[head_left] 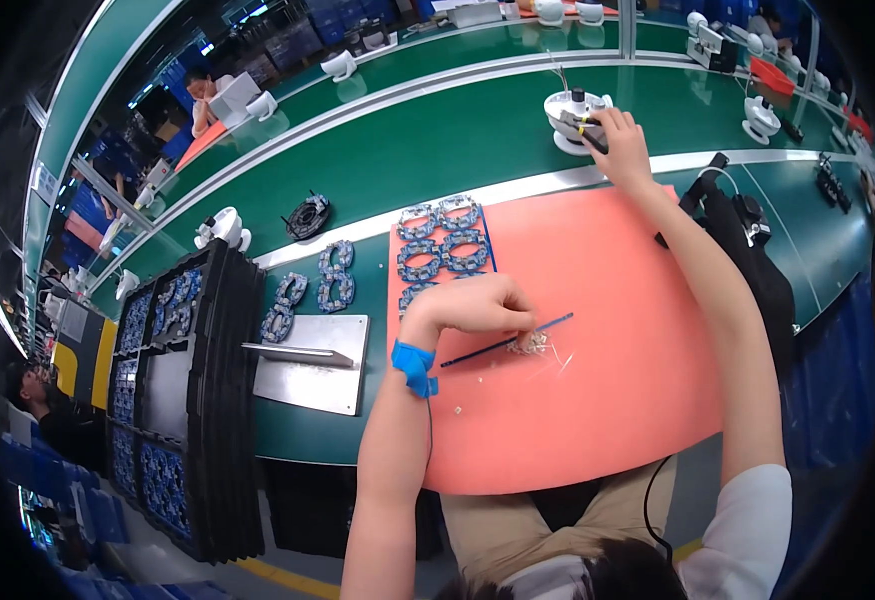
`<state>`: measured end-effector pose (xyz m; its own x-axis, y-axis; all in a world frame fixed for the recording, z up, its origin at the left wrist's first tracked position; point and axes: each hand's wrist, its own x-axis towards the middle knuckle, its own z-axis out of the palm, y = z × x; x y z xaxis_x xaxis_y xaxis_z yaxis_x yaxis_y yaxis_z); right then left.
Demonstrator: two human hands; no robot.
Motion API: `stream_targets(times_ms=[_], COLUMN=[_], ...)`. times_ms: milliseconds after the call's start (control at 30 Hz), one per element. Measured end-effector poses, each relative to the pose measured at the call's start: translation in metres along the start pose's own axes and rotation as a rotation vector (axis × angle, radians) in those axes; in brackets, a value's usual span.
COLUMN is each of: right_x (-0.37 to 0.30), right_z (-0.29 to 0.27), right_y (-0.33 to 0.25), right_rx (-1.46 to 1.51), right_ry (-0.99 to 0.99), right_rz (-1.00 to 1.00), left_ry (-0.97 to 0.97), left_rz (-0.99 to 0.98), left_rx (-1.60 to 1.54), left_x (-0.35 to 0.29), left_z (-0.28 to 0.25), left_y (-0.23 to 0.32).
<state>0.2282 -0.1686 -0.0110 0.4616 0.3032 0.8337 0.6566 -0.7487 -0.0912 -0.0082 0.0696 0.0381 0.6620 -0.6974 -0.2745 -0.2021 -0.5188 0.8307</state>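
Note:
My right hand (626,148) reaches to the far side, closed round a pair of black-and-yellow-handled pliers (592,136). The pliers are at a white round housing (560,104) with thin wires sticking up. My left hand (488,304) has its fingertips pinched together over a heap of small white pieces (532,345) on the orange mat (618,400); what the fingertips hold, if anything, is hidden. Beside the heap lies a narrow dark blue strip (480,353). A blue band (415,368) wraps my left wrist.
Ring-shaped blue circuit boards (461,212) stand in rows at the mat's far left; more boards (336,276) lie nearby. Left are a metal plate with an upright ridge (343,385) and stacked black trays (228,400). A green conveyor (408,150) with white housings runs behind.

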Motion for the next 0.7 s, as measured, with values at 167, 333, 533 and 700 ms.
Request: stream_targets(times_ms=[167,333,533,700], right_x=[-0.02,-0.044,-0.065,-0.061], right_z=[-0.055,-0.112,-0.117,-0.123], right_y=[-0.035,-0.078,-0.079,-0.082], right_rx=[0.375,0.46,0.398,0.415], right_ry=[-0.199,-0.578,-0.807,-0.818], right_rz=[-0.051,-0.041,-0.099,-0.105], left_ry=[-0.067,0.335,1.265,1.154], left_rz=[-0.19,-0.225,-0.72,-0.911], left_rx=[0.17,0.261,0.581,0.482], left_x=[0.006,-0.007,-0.021,-0.031], left_z=[0.007,-0.005,-0.026,-0.029], left_y=[0.014,0.0,-0.055,-0.087])
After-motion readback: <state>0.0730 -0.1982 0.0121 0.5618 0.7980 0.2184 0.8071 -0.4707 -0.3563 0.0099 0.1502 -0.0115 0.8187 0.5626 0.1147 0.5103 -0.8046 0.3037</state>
